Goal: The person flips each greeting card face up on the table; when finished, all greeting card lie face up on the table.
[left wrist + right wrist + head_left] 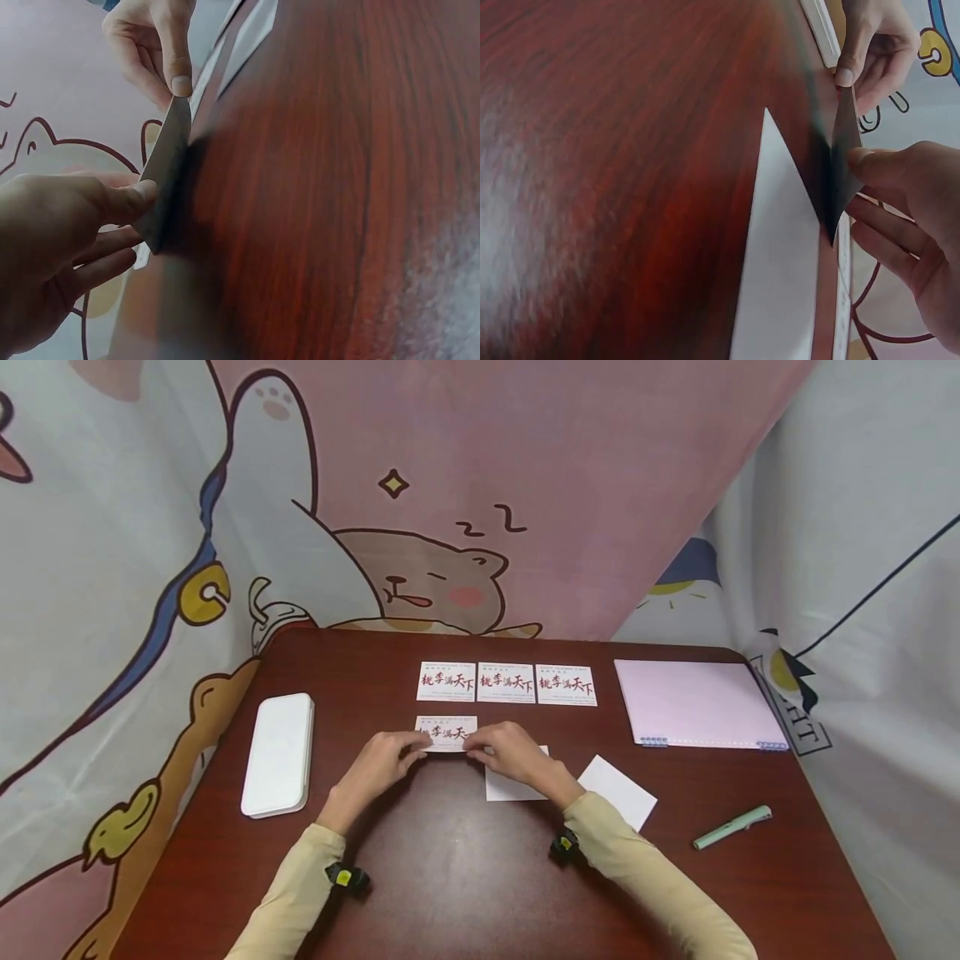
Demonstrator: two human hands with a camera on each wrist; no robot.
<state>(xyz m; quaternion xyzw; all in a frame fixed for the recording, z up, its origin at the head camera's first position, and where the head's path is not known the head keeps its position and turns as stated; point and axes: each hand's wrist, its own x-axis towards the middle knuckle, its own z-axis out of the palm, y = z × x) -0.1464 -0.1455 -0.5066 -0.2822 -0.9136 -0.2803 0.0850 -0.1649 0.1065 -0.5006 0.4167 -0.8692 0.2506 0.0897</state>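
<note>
While cartoon-printed curtains (480,485) enclose the dark red wooden table (450,877), the head view shows the left hand (378,764) and right hand (510,752) pinching a printed card (446,732) below three matching cards (506,683). Both wrist views show the card (166,176) (838,169) raised off the tabletop, thumbs pressing it.

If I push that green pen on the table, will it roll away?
Probably a little. The green pen lies flat on the smooth wooden table and looks round. Its clip might stop it after a short roll. It looks light.
</note>
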